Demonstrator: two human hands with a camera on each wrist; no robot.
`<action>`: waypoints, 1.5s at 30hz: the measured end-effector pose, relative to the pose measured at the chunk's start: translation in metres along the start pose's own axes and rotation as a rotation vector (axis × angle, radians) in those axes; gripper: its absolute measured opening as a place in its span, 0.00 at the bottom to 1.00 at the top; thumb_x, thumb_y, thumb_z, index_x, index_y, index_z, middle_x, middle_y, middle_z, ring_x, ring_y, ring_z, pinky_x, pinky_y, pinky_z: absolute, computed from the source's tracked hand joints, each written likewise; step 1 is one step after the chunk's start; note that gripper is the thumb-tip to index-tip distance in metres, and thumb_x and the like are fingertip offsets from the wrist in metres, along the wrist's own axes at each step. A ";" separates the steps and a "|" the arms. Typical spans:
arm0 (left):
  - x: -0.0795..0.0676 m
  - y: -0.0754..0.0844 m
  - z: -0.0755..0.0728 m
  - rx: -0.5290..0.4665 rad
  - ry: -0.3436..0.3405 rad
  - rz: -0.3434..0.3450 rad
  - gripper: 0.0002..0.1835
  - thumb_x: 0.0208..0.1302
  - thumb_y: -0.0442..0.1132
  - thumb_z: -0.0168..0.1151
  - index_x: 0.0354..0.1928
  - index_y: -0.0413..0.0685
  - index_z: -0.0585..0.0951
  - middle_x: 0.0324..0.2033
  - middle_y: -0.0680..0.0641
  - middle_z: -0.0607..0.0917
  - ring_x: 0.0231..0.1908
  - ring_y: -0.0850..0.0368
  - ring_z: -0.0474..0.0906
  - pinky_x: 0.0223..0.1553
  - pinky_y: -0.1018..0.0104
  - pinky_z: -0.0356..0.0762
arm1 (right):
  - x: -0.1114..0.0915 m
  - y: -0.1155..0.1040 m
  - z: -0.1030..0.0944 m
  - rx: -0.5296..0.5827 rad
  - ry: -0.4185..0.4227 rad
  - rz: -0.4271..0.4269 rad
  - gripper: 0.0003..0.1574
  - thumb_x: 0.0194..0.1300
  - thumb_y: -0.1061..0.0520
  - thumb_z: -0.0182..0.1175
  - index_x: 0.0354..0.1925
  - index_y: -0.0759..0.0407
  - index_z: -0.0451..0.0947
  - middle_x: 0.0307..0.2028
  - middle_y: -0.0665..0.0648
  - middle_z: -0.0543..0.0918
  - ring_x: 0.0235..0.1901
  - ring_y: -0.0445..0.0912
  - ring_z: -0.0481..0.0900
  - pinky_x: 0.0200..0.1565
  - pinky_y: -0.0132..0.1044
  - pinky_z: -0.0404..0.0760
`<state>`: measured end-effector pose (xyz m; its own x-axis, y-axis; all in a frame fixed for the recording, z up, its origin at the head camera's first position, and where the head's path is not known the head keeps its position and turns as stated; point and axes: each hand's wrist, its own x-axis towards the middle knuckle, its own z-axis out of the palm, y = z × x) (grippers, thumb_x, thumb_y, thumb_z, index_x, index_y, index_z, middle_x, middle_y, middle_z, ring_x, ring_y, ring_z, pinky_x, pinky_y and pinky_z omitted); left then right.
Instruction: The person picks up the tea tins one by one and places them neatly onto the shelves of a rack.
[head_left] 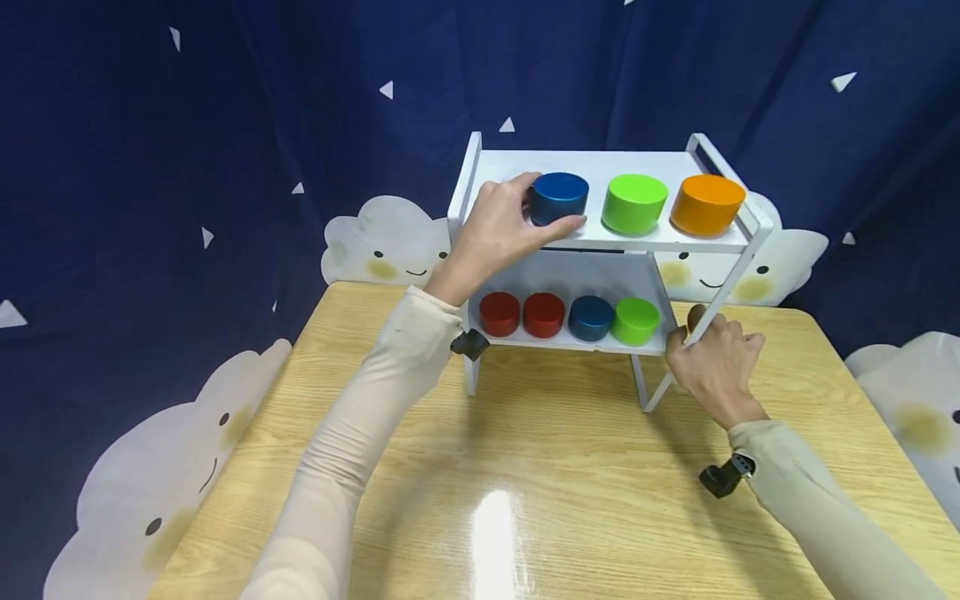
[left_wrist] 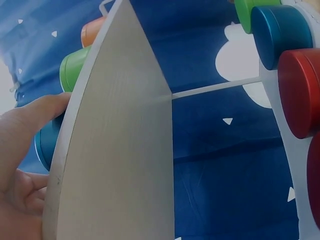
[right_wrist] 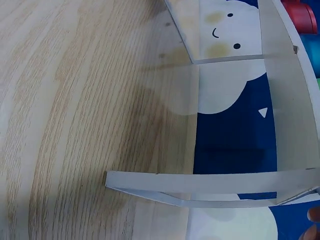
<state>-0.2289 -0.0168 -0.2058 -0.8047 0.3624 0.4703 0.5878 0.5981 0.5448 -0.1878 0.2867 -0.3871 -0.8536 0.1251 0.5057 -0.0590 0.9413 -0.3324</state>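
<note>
My left hand point(head_left: 498, 225) reaches over the top shelf and holds a blue round tin point(head_left: 561, 198) between thumb and fingers. The tin is upright at shelf level; whether it touches the board cannot be told. In the left wrist view, the board's edge partly hides this blue tin point(left_wrist: 46, 142) beside the thumb. To its right on the same shelf stand a green tin point(head_left: 634, 205) and an orange tin point(head_left: 707, 206). My right hand point(head_left: 712, 358) grips the white two-tier rack point(head_left: 718, 302) by its right side, near the lower shelf. Only fingertips point(right_wrist: 312, 215) show in the right wrist view.
On the lower shelf stand two red tins, left point(head_left: 498, 314) and right point(head_left: 543, 315), then a blue tin point(head_left: 590, 318) and a green tin point(head_left: 636, 322). The rack stands on a wooden table point(head_left: 555, 467). Behind hangs a dark blue curtain point(head_left: 360, 125) with cloud shapes.
</note>
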 end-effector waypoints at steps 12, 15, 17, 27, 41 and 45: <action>-0.014 0.004 -0.006 0.050 0.037 -0.007 0.33 0.55 0.58 0.69 0.54 0.42 0.77 0.42 0.45 0.85 0.40 0.56 0.78 0.41 0.73 0.70 | 0.001 0.001 -0.002 -0.030 -0.073 -0.006 0.17 0.66 0.54 0.44 0.31 0.65 0.72 0.27 0.67 0.74 0.28 0.67 0.70 0.35 0.65 0.58; -0.022 0.005 -0.008 0.050 0.068 -0.019 0.33 0.58 0.55 0.67 0.58 0.38 0.76 0.52 0.43 0.83 0.52 0.54 0.79 0.55 0.70 0.71 | 0.001 0.001 -0.003 -0.027 -0.067 -0.014 0.16 0.66 0.54 0.44 0.29 0.64 0.71 0.26 0.67 0.74 0.28 0.66 0.70 0.34 0.64 0.58; -0.025 0.006 -0.008 0.039 0.081 -0.011 0.31 0.61 0.51 0.66 0.59 0.37 0.76 0.53 0.41 0.82 0.55 0.52 0.78 0.58 0.68 0.70 | 0.001 0.002 -0.003 -0.025 -0.062 -0.015 0.16 0.66 0.54 0.44 0.30 0.64 0.71 0.26 0.66 0.73 0.27 0.66 0.69 0.33 0.64 0.58; -0.029 0.004 -0.003 -0.039 0.105 0.044 0.25 0.64 0.44 0.64 0.58 0.36 0.77 0.51 0.39 0.82 0.53 0.51 0.80 0.56 0.71 0.72 | 0.000 0.002 -0.001 -0.006 -0.064 -0.020 0.17 0.67 0.54 0.42 0.31 0.64 0.71 0.26 0.66 0.74 0.28 0.66 0.70 0.33 0.63 0.58; -0.082 -0.017 -0.014 -0.061 0.369 0.234 0.18 0.62 0.37 0.65 0.50 0.32 0.81 0.45 0.39 0.85 0.46 0.50 0.83 0.54 0.65 0.74 | 0.001 0.001 0.001 0.023 -0.068 -0.019 0.18 0.67 0.54 0.40 0.31 0.63 0.72 0.26 0.66 0.75 0.27 0.64 0.69 0.33 0.61 0.58; -0.098 -0.030 -0.017 -0.037 0.456 0.282 0.15 0.59 0.33 0.66 0.46 0.31 0.82 0.41 0.39 0.86 0.43 0.48 0.84 0.50 0.63 0.78 | 0.000 0.002 0.001 0.017 -0.078 -0.018 0.18 0.68 0.55 0.40 0.32 0.64 0.72 0.27 0.67 0.76 0.27 0.65 0.69 0.32 0.61 0.59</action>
<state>-0.1665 -0.0824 -0.2567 -0.5017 0.1528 0.8514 0.7851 0.4937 0.3741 -0.1886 0.2881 -0.3879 -0.8899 0.0829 0.4485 -0.0829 0.9376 -0.3378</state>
